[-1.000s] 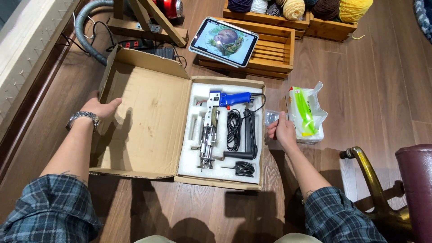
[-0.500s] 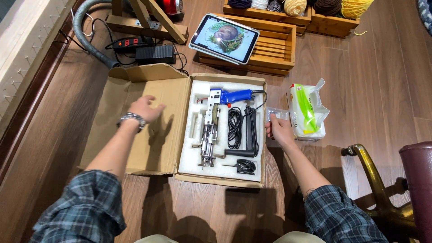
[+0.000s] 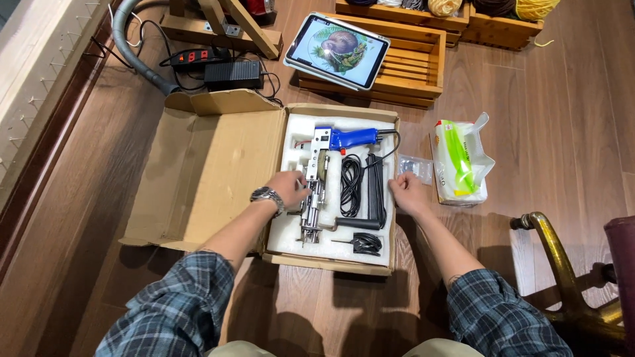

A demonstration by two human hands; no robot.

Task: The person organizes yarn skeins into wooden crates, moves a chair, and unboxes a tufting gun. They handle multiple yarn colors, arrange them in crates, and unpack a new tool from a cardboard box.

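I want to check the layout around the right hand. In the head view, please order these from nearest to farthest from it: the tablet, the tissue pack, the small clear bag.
From the right hand:
1. Small clear bag, on the floor just beyond the fingers.
2. Tissue pack, on the floor further to the hand's right.
3. Tablet, leaning on a wooden crate far ahead.

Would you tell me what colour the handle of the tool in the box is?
The handle is blue, seen in the head view.

Matt brown cardboard box (image 3: pixel 218 165) w/ white foam insert (image 3: pixel 294 228), shiny metal tool (image 3: pixel 316 198) w/ blue plastic handle, on smooth wood floor (image 3: pixel 569 99).
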